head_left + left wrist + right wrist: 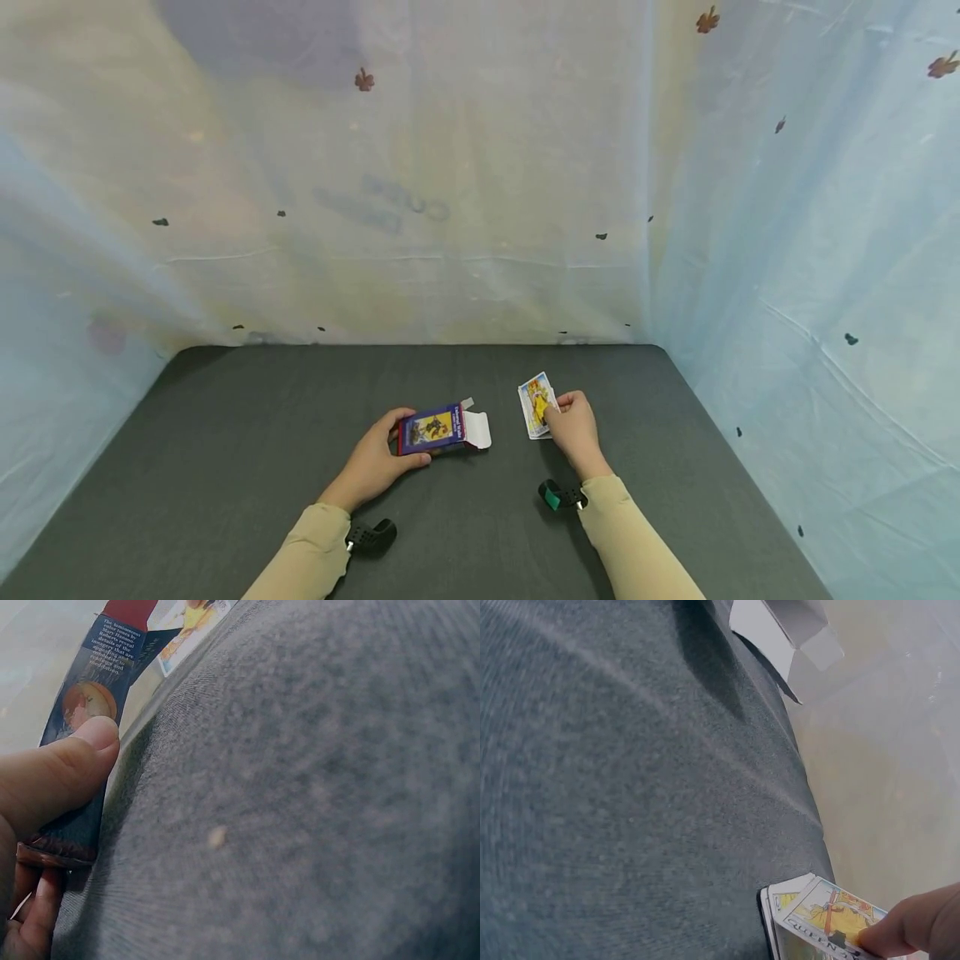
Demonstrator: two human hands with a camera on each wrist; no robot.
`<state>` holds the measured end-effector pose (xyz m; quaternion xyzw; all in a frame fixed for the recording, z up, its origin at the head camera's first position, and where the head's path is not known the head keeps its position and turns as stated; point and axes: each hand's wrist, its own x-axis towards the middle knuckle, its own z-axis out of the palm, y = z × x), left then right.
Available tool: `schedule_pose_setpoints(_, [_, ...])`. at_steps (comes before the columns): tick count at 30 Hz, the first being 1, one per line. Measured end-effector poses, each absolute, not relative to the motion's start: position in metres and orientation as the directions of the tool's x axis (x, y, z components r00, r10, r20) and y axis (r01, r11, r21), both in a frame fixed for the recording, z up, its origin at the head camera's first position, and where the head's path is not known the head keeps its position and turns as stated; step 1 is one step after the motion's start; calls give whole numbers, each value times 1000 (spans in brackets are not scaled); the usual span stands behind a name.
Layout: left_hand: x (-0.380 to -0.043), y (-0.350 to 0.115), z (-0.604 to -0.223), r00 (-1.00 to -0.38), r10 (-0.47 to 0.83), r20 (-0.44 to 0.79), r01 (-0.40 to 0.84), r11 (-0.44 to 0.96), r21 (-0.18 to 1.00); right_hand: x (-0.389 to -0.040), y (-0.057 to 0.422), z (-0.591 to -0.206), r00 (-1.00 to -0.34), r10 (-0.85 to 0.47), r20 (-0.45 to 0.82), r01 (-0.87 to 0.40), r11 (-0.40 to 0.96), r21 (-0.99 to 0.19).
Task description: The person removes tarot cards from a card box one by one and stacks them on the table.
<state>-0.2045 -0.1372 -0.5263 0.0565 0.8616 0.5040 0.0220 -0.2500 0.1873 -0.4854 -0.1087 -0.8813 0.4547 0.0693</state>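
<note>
My left hand (372, 467) grips a blue tarot card box (427, 430) with a picture on its face and red at its end. The thumb presses the printed narrow side of the box (88, 682) in the left wrist view. At the right end, the white flap (477, 430) of the box stands open. To the right, my right hand (576, 429) pinches a tarot card (836, 915) lettered "QUEEN", its thumb on the picture. Other cards (774, 930) lie under it in a small, slightly uneven pile. The fingers below the cards are hidden.
A dark grey cloth-covered table (300, 383) lies beneath both hands. Pale plastic sheeting (480, 167) with leaf marks rises behind it and at both sides. Black bands (372, 537) are on both wrists.
</note>
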Motion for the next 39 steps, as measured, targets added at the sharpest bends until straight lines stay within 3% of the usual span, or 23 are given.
schedule_pose_setpoints(16, [-203, -136, -525, -994, 111, 22, 74, 489, 869, -247, 198, -492, -957, 289, 25, 198, 713, -673])
schedule_pose_setpoints(33, [-203, -135, -527, -993, 109, 34, 83, 491, 867, -248, 202, -498, -960, 280, -5, 219, 741, -635])
schedule_pose_setpoints(39, [-203, -136, -527, -993, 109, 35, 84, 490, 867, -247, 196, -500, -956, 287, 58, 163, 688, -707])
